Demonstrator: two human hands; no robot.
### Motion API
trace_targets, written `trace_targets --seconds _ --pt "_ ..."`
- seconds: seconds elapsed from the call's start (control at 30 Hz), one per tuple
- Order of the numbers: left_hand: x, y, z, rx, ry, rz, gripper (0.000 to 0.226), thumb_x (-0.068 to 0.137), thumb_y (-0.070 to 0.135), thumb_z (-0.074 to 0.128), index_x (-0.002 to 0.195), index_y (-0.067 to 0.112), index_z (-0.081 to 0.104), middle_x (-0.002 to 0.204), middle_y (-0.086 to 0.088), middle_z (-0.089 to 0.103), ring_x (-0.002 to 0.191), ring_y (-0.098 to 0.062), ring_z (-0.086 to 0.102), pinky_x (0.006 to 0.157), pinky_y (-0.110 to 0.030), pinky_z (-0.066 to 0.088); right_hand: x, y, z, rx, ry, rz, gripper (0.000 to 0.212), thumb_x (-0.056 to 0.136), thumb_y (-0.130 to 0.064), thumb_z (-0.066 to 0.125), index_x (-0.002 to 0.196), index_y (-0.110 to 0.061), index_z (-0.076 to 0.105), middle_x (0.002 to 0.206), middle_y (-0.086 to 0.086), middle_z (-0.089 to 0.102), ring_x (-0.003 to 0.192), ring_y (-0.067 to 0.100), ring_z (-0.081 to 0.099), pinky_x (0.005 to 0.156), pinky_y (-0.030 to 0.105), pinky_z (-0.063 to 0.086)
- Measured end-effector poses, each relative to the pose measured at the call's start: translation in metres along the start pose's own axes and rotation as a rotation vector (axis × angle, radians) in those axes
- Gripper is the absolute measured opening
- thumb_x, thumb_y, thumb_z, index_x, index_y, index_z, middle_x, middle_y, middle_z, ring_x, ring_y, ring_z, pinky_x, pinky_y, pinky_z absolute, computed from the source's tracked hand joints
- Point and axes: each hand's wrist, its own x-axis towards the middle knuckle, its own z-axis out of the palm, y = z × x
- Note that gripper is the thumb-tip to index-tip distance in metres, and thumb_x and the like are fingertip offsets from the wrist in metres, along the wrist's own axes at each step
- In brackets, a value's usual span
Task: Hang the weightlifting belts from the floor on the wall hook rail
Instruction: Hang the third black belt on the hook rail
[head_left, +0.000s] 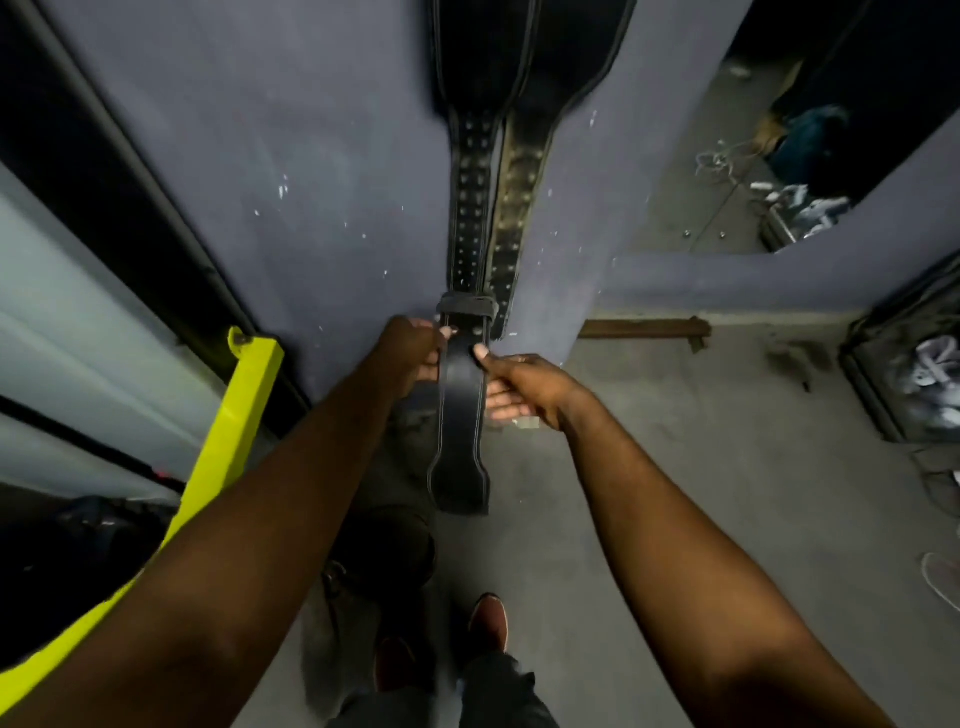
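Left hand (415, 356) at 9 o'clock and right hand (524, 387) at 3 o'clock curl fingers (501, 408) round the belt (460, 415), holding it vertical below the hung belts (470, 208) at 12 o'clock, probably for hooking.

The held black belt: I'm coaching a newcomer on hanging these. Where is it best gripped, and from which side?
Probably its narrow upper stretch, pinched from both edges as the left hand and right hand do: the black belt is slim there, its wide end hanging below.

Belt (460, 415): smooth black leather, slight sheen, stitched edges. Wall (260, 182): matt paint, chipped. Floor (701, 467): rough concrete. Left frame (228, 431): glossy yellow.
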Motion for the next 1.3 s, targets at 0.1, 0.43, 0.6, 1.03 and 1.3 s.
trace_targets --seconds 0.1,0.43,0.6,1.03,1.3 --pt "-0.034 0.021 0.013 0.006 -0.007 0.149 0.026 0.092 0.009 0.065 0.107 0.017 0.045 0.091 -0.005 0.059 0.072 -0.015 0.06 0.059 -0.032 0.052 -0.019 -0.05 -0.004 0.133 0.302 -0.177 0.041 0.089 -0.053 0.066 0.1 -0.013 0.067 0.099 0.014 0.076 0.077 0.018 0.07 0.069 0.032 0.061" --pt "-0.111 0.16 -0.006 0.148 -0.21 0.453 0.021 0.093 0.005 0.044 0.104 0.018 0.056 0.089 -0.005 0.063 0.082 -0.02 0.062 0.085 -0.05 0.057 -0.089 -0.176 -0.013 0.098 0.129 -0.616 0.021 0.096 -0.01 0.062 0.117 -0.007 0.064 0.103 0.007 0.075 0.083 0.014 0.074 0.066 0.024 0.059" --pt "-0.147 0.231 -0.008 0.169 -0.084 0.723 0.012 0.096 0.015 0.057 0.105 0.016 0.065 0.085 0.003 0.071 0.071 -0.008 0.066 0.057 -0.022 0.054 -0.123 -0.227 -0.015 0.039 0.129 -0.813 0.032 0.094 -0.01 0.064 0.126 -0.008 0.061 0.118 0.012 0.072 0.108 0.027 0.07 0.09 0.036 0.058" --pt "-0.226 0.344 0.004 0.165 0.112 1.237 0.031 0.09 0.026 0.065 0.12 0.023 0.063 0.092 -0.015 0.069 0.093 -0.033 0.07 0.083 -0.048 0.06 -0.23 -0.368 -0.041 0.076 0.331 -1.332 0.026 0.09 -0.006 0.069 0.114 -0.012 0.059 0.093 0.005 0.071 0.077 0.009 0.07 0.062 0.019 0.055" --pt "-0.244 0.365 0.003 0.167 -0.112 1.146 0.034 0.099 0.013 0.056 0.13 0.024 0.054 0.117 -0.003 0.07 0.1 -0.016 0.067 0.065 -0.032 0.057 -0.26 -0.447 -0.043 0.21 0.361 -1.496 0.028 0.085 -0.011 0.075 0.111 -0.017 0.066 0.111 0.016 0.072 0.097 0.024 0.069 0.088 0.042 0.058"
